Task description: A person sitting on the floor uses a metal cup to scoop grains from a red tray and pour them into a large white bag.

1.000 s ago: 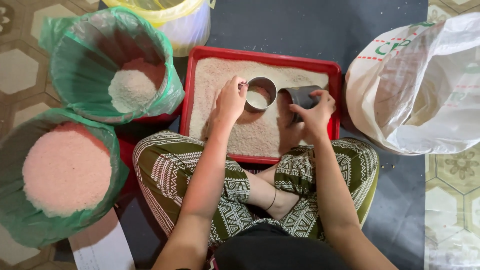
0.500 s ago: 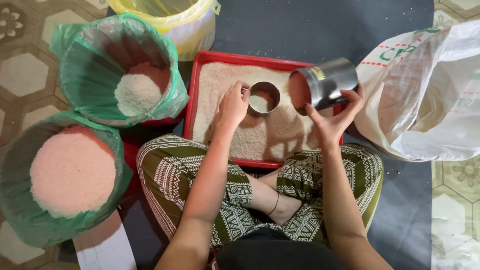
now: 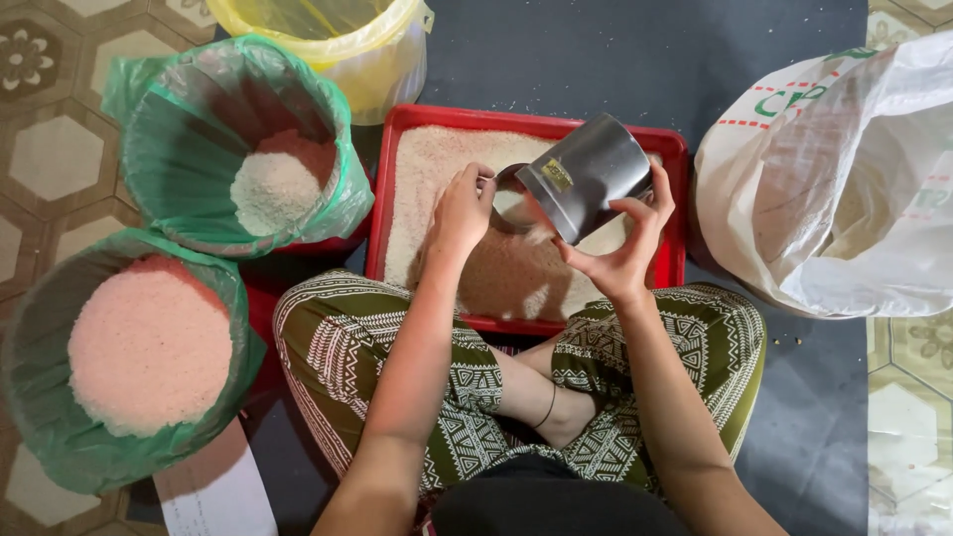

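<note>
Metal can (image 3: 586, 189): dark grey, cylindrical, small yellow label on side, tilted with mouth down-left, held above red tray (image 3: 675, 213) full of pale rice. Second small metal cup (image 3: 511, 184) mostly hidden behind can, at left fingertips, over rice.

Right hand (image 3: 625, 253): palm up, fingers and thumb wrapped around can from below, grip closed on it. Left hand (image 3: 462, 208): forearm stretched forward, fingers curled on edge of small cup; cannot tell if grip is really closed.

Person sits cross-legged on dark mat (image 3: 635, 60).
</note>
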